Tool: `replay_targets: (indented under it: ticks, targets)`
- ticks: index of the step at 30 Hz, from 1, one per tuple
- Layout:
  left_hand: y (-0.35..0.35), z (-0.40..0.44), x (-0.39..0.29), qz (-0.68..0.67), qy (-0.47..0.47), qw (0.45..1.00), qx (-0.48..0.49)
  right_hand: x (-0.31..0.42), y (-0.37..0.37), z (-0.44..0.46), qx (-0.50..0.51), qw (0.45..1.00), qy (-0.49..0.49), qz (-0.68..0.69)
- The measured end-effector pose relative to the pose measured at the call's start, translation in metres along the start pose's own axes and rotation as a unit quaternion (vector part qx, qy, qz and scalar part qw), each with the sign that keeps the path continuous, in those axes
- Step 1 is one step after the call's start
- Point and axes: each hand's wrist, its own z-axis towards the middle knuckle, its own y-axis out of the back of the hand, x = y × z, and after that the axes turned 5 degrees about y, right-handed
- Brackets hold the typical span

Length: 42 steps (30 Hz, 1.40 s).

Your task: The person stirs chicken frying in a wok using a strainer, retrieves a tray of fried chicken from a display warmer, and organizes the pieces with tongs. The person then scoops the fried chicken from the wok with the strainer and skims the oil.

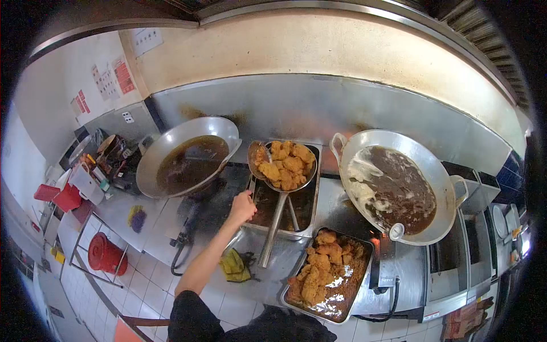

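Note:
My left hand (pixel 244 207) is closed beside the left edge of a dark, oily metal tray (pixel 265 214). What its fingers hold, if anything, is hidden. Over that tray rests a large long-handled strainer (pixel 275 231) heaped with fried chicken pieces (pixel 289 165). A smaller ladle-like scoop (pixel 254 155) leans against the heap on its left. Nearer my body, a second tray (pixel 358 296) holds more fried chicken (pixel 319 268) amid brown crumbs and shiny liquid. My right hand is out of view.
A wok of dark oil (pixel 196 122) stands at left. At right, another wok (pixel 399 137) holds foamy oil and a round dial thermometer (pixel 397 231). Flame shows beside the near tray. A yellow cloth (pixel 233 267) lies in front; a red bucket (pixel 106 253) sits low at left.

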Motion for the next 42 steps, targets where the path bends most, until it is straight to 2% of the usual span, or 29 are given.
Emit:
replay_targets:
  ticks: [2, 5, 7, 12, 15, 19, 21, 22, 23, 25, 27, 28, 29, 30, 32, 33, 34, 35, 36, 37, 38, 40, 42]
  targets:
    - [-0.013, 0.01, 0.017, 0.063, -0.018, 0.997, -0.037, 0.004, -0.006, -0.001, -0.003, 1.0, 0.001, 0.0]
    - [-0.021, 0.023, 0.035, 0.062, -0.032, 0.994, -0.086, 0.004, -0.014, 0.0, -0.008, 1.0, -0.001, -0.001]
    - [-0.021, 0.024, 0.04, 0.047, -0.019, 0.996, -0.075, 0.002, -0.016, -0.001, -0.008, 1.0, -0.005, -0.006]
    - [-0.023, 0.017, 0.042, -0.126, 0.008, 0.991, -0.044, 0.0, -0.019, 0.0, -0.018, 1.0, -0.009, -0.005]
    - [-0.028, 0.038, 0.047, -0.125, -0.019, 0.991, -0.051, -0.002, -0.02, -0.003, -0.024, 1.0, -0.014, -0.005]
    - [-0.034, 0.088, 0.051, -0.008, -0.131, 0.984, -0.118, -0.005, -0.017, -0.003, -0.033, 0.999, -0.004, -0.001]
    - [-0.034, 0.098, 0.045, 0.005, -0.125, 0.985, -0.118, -0.008, -0.013, -0.007, -0.046, 0.999, 0.007, 0.005]
    - [-0.027, 0.082, 0.026, -0.03, -0.07, 0.995, -0.068, -0.01, -0.012, -0.008, -0.053, 0.999, 0.011, 0.011]
    - [-0.028, 0.081, 0.025, -0.032, -0.083, 0.994, -0.061, -0.013, -0.01, -0.009, -0.062, 0.998, 0.016, 0.018]
    - [-0.036, 0.083, 0.042, -0.177, -0.042, 0.983, -0.008, -0.015, -0.012, -0.012, -0.075, 0.996, 0.028, 0.028]
    - [-0.034, 0.058, 0.038, -0.26, -0.036, 0.963, 0.054, -0.017, -0.011, -0.018, -0.094, 0.994, 0.037, 0.045]
    - [-0.039, 0.05, 0.048, -0.288, -0.04, 0.955, 0.065, -0.021, -0.008, -0.021, -0.104, 0.992, 0.061, 0.042]
    - [-0.04, 0.03, 0.046, -0.337, 0.009, 0.941, 0.044, -0.026, -0.006, -0.024, -0.117, 0.989, 0.083, 0.039]
    - [-0.038, 0.006, 0.049, -0.324, 0.018, 0.945, 0.041, -0.031, -0.008, -0.021, -0.167, 0.98, 0.101, 0.044]
    - [-0.031, -0.04, 0.066, -0.326, -0.043, 0.942, 0.063, -0.031, -0.008, -0.036, -0.252, 0.958, 0.128, 0.039]
    - [-0.025, -0.047, 0.093, -0.315, -0.085, 0.941, 0.095, -0.024, -0.01, -0.044, -0.283, 0.948, 0.145, 0.028]
    - [-0.017, -0.081, 0.07, -0.225, -0.025, 0.973, 0.04, -0.025, -0.008, -0.043, -0.296, 0.944, 0.14, 0.034]
    - [-0.014, -0.093, 0.071, -0.225, -0.022, 0.973, 0.048, -0.03, -0.003, -0.022, -0.376, 0.903, 0.2, -0.056]
    - [-0.01, -0.104, 0.077, -0.106, -0.077, 0.991, -0.004, -0.014, -0.008, -0.024, -0.442, 0.846, 0.258, -0.146]
    - [-0.005, -0.11, 0.08, 0.015, -0.13, 0.99, -0.058, 0.001, -0.009, -0.031, -0.423, 0.843, 0.294, -0.154]
    - [-0.001, -0.115, 0.078, 0.018, -0.127, 0.99, -0.059, 0.057, -0.026, -0.056, -0.401, 0.839, 0.33, -0.161]
    - [0.006, -0.12, 0.073, 0.301, -0.123, 0.943, -0.069, 0.11, -0.039, -0.055, -0.348, 0.844, 0.378, -0.157]
    - [0.01, -0.114, 0.087, 0.336, -0.129, 0.932, -0.035, 0.171, -0.056, -0.066, -0.295, 0.841, 0.391, -0.23]
